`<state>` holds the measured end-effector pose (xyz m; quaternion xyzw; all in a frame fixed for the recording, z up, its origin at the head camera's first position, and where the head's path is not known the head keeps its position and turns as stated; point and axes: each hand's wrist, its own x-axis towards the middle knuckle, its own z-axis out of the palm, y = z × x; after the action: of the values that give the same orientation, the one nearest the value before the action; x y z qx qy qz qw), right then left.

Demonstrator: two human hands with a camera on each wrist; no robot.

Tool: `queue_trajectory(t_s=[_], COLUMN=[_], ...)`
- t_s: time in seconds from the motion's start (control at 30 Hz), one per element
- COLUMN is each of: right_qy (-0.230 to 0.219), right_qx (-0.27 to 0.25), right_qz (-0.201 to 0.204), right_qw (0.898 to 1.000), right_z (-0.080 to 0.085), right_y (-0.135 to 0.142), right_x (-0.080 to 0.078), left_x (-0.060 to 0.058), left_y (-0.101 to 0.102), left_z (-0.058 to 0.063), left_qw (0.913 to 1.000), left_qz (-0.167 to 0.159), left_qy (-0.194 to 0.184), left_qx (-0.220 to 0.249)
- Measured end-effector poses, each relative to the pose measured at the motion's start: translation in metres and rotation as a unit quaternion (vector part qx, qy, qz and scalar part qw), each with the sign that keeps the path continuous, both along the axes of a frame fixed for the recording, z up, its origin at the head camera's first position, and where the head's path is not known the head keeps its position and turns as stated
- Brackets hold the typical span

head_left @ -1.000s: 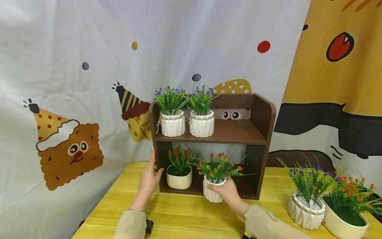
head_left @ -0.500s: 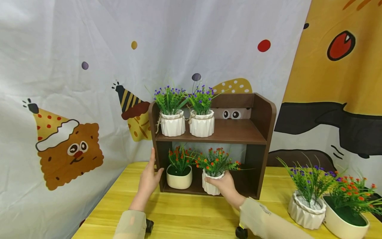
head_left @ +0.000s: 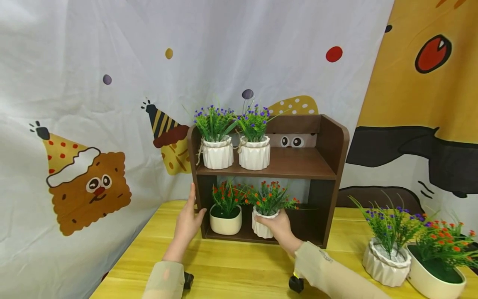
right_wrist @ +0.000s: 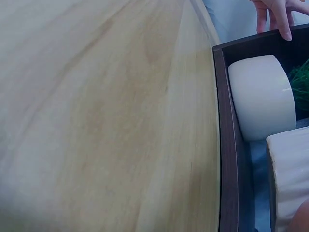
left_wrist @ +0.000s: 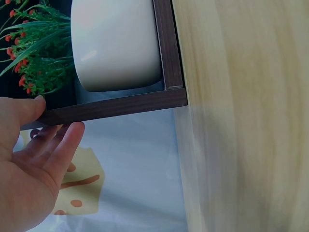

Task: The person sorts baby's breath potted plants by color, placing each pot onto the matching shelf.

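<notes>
Shows the left hand (left_wrist: 29, 179) at the left edge, with its thumb on one side of a dark shelf's side board (left_wrist: 116, 105) and its fingers (left_wrist: 70, 145) on the other. Includes, inside the shelf (left_wrist: 169, 48), a cream pot (left_wrist: 116, 48) with green leaves (left_wrist: 48, 72) and small red flowers (left_wrist: 21, 79). Takes in a wooden table (left_wrist: 246, 116) at right and, beyond the fingers, pale cloth (left_wrist: 140, 154) with a yellow print (left_wrist: 87, 166).

Head view faces the shelf (head_left: 298, 164); closer wrist views share its corner (left_wrist: 176, 96).

Cartoon-printed cloth (head_left: 239, 41) behind wooden table (head_left: 231, 265)
</notes>
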<state>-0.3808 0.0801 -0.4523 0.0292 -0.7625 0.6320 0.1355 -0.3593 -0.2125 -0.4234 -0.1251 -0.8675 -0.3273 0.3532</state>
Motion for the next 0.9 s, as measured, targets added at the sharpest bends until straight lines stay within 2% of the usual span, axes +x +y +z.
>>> queue_trajectory(t_s=[0.43, 0.9], right_qy=[-0.03, -0.025], right_qx=[0.024, 0.024], right_qz=[-0.003, 0.001], right_qw=[0.999, 0.999], right_z=[-0.005, -0.009], right_y=[-0.004, -0.01], right_x=[-0.01, -0.013], left_x=[0.0, 0.0], left_y=[0.0, 0.0], left_z=[0.001, 0.001], left_qw=[1.0, 1.0], left_qz=[-0.001, 0.0], left_qy=[0.004, 0.006], left_qx=[-0.005, -0.006])
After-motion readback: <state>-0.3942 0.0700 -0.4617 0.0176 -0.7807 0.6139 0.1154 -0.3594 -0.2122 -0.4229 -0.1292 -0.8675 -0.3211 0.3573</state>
